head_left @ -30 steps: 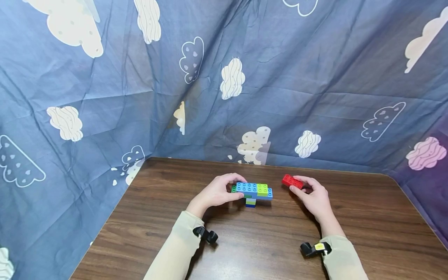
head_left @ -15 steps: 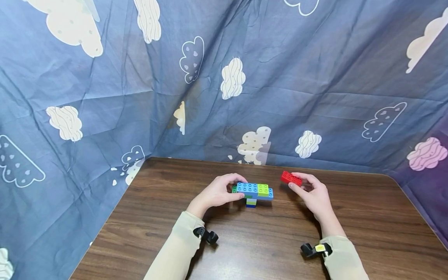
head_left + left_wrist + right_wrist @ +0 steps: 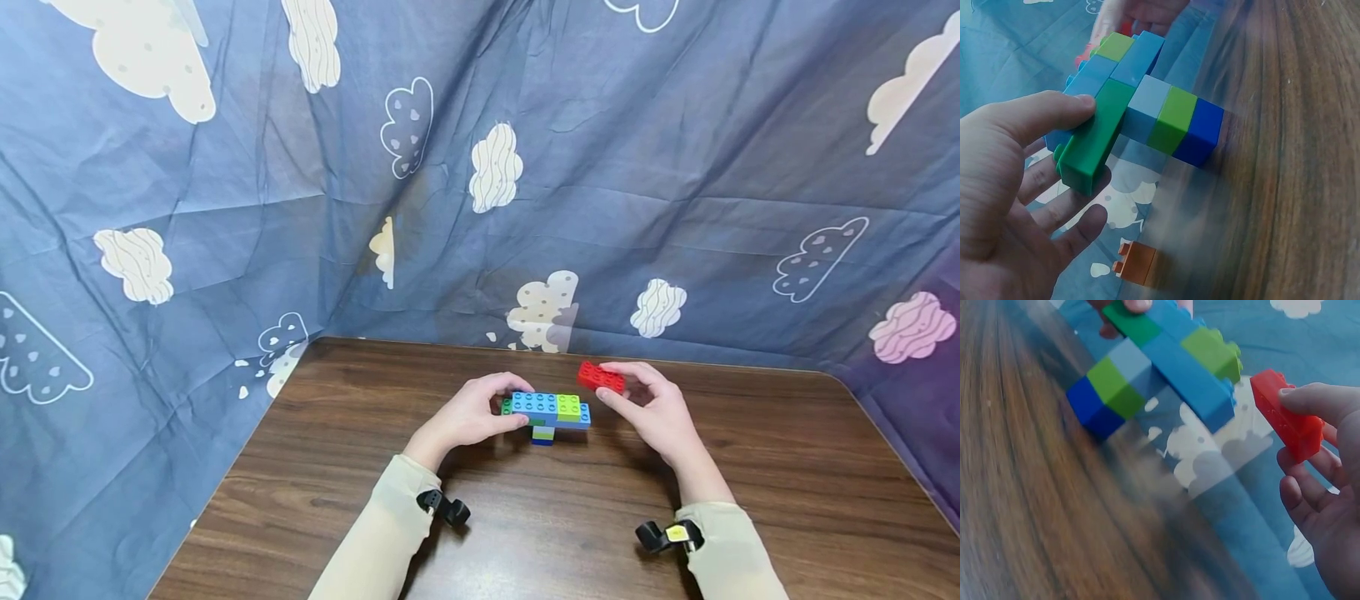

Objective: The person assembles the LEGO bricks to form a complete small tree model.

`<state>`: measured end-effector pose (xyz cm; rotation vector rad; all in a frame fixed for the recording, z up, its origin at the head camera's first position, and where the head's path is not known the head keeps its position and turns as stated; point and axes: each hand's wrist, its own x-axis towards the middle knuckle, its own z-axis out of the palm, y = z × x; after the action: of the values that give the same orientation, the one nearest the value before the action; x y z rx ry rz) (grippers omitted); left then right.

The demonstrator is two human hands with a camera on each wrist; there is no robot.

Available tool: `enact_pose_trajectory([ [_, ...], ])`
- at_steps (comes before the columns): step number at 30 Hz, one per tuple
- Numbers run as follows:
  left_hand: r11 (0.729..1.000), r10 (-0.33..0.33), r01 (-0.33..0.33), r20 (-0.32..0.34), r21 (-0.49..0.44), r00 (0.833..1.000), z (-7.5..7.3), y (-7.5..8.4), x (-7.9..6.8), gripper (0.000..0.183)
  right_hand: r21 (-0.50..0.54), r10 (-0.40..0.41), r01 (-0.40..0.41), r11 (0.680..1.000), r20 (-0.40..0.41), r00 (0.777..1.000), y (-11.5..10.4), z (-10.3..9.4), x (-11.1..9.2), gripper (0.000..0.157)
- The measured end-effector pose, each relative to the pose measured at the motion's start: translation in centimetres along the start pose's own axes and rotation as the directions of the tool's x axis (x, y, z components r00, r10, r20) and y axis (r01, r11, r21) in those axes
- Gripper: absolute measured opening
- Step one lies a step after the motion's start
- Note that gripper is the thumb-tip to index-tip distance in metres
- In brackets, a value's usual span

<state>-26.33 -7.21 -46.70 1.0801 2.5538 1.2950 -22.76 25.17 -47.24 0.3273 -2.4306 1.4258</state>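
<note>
A toy building brick structure (image 3: 535, 406) stands on the table as a narrow column of dark blue, lime and light blue bricks, with green, blue and lime bricks spread across its top. My left hand (image 3: 468, 417) grips its left end, thumb on the near side and fingers on the far side. To the right, a red brick (image 3: 600, 377) is pinched between the thumb and fingers of my right hand (image 3: 652, 408), raised just beyond the structure's right end. In the right wrist view a gap separates the red brick (image 3: 1288, 415) from the lime brick (image 3: 1213, 353).
An orange brick (image 3: 1136, 262) lies on the table near my left hand in the left wrist view; that hand hides it in the head view. The brown wooden table (image 3: 585, 517) ends at a blue cloud-patterned cloth (image 3: 435, 275) behind and at the sides.
My right hand has carried the red brick leftward and slightly up, nearer to the structure. The left hand keeps its grip, almost unmoved.
</note>
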Motion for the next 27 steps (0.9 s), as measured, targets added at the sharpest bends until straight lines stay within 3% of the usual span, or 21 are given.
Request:
enact_pose_trajectory([
  [12,0.999,-0.038,0.038,-0.017,-0.003,0.999,0.3,0.2,0.0,0.037,0.017,-0.102,0.102,0.995,0.046,0.994,-2.2,1.0,0.2,0.044],
  [21,0.999,-0.037,0.037,-0.023,-0.003,0.999,0.4,0.2,0.1,0.037,0.0,-0.216,0.216,0.976,0.065,0.974,-2.7,2.4,0.2,0.044],
  [27,1.0,-0.024,0.025,-0.035,0.013,0.999,0.5,0.1,0.2,0.038,-0.009,-0.229,0.23,0.973,0.086,0.97,-2.8,3.1,0.2,0.045],
])
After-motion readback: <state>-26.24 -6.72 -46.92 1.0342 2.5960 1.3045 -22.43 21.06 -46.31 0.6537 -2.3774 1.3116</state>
